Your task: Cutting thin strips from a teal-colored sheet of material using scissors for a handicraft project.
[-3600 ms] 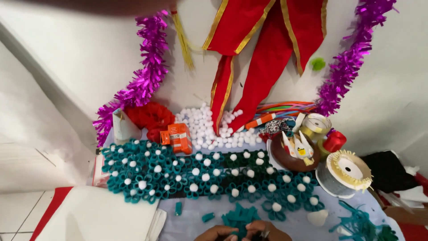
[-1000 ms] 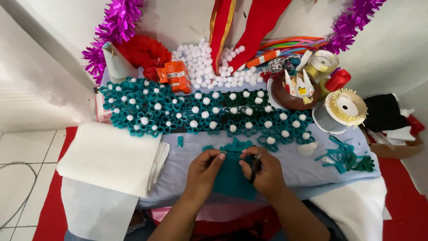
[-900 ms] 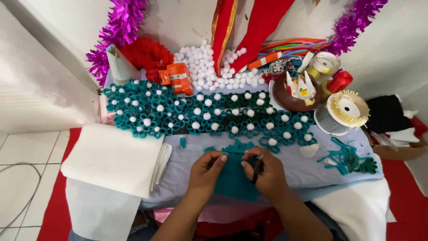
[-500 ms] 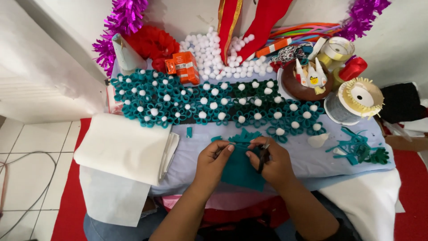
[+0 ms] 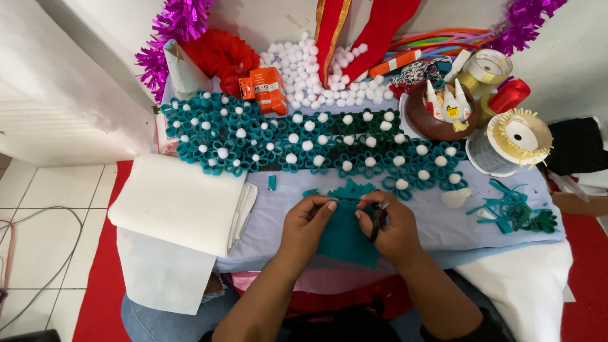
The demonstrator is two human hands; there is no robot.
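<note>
Teal felt flowers [image 5: 304, 142] — white pompoms [image 5: 310, 69] behind, folded white fabric [image 5: 180, 202] left.

Teal piece [image 5: 345, 234] you pinch with your left hand [image 5: 306, 221] looks like matt felt, soft and fuzzy at the cut fringe. Scissors [image 5: 378, 220] in your right hand [image 5: 392, 229] have dark, slightly glossy handles; blade material can't be told. Teal flowers [image 5: 304, 142] further out: same matt felt, with fluffy white pom-pom centres. Folded white sheets [image 5: 177, 202] on the left, matt fabric-like. Far tinsel [image 5: 174, 28] is shiny foil. Right spool [image 5: 513, 139] holds glossy ribbon. Table cover [image 5: 437, 221] is smooth pale cloth.
</note>
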